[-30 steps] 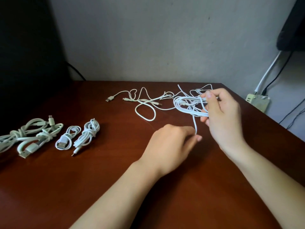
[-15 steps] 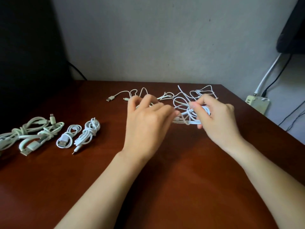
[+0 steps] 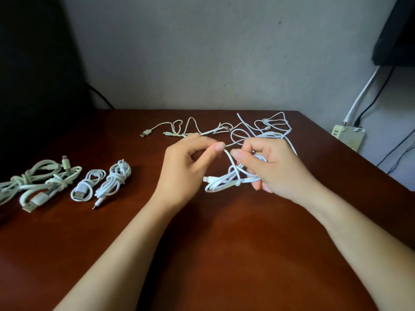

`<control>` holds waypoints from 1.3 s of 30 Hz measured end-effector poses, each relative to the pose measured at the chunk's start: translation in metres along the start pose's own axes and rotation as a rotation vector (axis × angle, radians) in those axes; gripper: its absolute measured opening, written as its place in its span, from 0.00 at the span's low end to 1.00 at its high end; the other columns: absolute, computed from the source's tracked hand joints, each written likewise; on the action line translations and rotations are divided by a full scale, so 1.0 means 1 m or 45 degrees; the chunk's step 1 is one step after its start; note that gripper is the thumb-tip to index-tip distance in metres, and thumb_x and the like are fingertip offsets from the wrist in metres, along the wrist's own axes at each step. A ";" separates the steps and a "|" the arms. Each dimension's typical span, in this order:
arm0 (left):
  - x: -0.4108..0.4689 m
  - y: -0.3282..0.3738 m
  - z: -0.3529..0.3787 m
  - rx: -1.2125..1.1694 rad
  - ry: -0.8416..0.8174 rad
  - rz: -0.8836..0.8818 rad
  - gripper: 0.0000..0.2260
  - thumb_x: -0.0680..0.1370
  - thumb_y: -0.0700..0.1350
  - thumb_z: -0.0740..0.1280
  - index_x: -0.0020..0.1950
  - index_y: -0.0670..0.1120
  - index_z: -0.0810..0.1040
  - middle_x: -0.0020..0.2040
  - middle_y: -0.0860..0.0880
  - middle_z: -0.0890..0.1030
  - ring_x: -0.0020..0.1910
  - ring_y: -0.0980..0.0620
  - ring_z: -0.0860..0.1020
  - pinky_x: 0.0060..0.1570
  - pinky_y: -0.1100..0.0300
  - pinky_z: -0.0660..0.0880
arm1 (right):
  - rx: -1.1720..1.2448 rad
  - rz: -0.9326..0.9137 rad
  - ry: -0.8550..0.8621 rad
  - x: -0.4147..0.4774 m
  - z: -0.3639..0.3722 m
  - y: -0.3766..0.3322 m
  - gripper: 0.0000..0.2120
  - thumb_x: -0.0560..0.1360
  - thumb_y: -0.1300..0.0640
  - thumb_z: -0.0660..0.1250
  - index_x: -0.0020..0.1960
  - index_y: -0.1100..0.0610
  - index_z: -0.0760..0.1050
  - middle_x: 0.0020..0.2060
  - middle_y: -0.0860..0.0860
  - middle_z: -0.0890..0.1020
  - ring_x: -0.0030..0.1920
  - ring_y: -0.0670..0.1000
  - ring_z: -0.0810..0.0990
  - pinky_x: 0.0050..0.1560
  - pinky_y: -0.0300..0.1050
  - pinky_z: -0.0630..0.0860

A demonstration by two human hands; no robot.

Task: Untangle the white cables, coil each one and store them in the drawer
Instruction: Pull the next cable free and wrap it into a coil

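Observation:
A half-wound white cable coil (image 3: 226,181) hangs just above the brown table (image 3: 202,254), with my right hand (image 3: 272,168) shut around it. My left hand (image 3: 186,169) pinches the free strand of that same cable between thumb and forefinger, close to the right hand's fingertips. Behind both hands a loose tangle of white cables (image 3: 265,129) lies on the table, one USB plug (image 3: 146,132) pointing left. Several finished coils (image 3: 113,181) sit in a row at the left. No drawer is in view.
A beige power adapter (image 3: 348,136) with black and white wires sits off the table's right edge by the wall. A dark object fills the far left. The table's right edge runs diagonally past my right wrist.
My left hand swung from over the tangle down to pinch the strand. My right hand lowered and drew the coil toward me, and the loops are now gathered tighter.

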State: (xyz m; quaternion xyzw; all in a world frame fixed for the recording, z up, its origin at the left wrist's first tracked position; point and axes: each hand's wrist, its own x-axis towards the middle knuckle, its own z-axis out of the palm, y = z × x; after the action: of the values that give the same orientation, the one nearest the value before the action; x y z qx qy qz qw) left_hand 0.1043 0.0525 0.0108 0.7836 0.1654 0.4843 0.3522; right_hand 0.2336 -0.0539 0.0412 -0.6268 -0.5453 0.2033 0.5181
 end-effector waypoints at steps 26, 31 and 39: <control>-0.018 0.024 0.030 1.078 -0.136 0.747 0.11 0.76 0.47 0.61 0.35 0.48 0.78 0.31 0.51 0.75 0.30 0.50 0.75 0.25 0.62 0.62 | -0.382 -0.487 1.012 0.003 -0.007 0.020 0.14 0.77 0.52 0.66 0.35 0.53 0.68 0.20 0.42 0.70 0.22 0.47 0.77 0.27 0.40 0.69; -0.016 0.024 0.028 1.163 -0.101 0.788 0.12 0.75 0.49 0.62 0.34 0.50 0.79 0.31 0.53 0.75 0.32 0.50 0.74 0.28 0.62 0.61 | -0.822 -0.640 0.954 0.012 -0.018 0.040 0.16 0.77 0.52 0.66 0.35 0.61 0.73 0.20 0.53 0.74 0.21 0.58 0.75 0.31 0.49 0.67; -0.007 0.021 0.017 1.118 0.077 0.773 0.14 0.80 0.51 0.61 0.38 0.48 0.80 0.35 0.50 0.77 0.36 0.47 0.74 0.35 0.55 0.64 | -0.615 -0.508 0.660 0.012 -0.020 0.038 0.16 0.75 0.52 0.67 0.33 0.59 0.71 0.19 0.45 0.71 0.23 0.53 0.75 0.32 0.36 0.67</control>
State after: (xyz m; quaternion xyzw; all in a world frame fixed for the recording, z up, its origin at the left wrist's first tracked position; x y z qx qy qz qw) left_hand 0.1139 0.0270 0.0167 0.8555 0.1285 0.4721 -0.1697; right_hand 0.2718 -0.0465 0.0189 -0.6429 -0.5396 -0.1997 0.5056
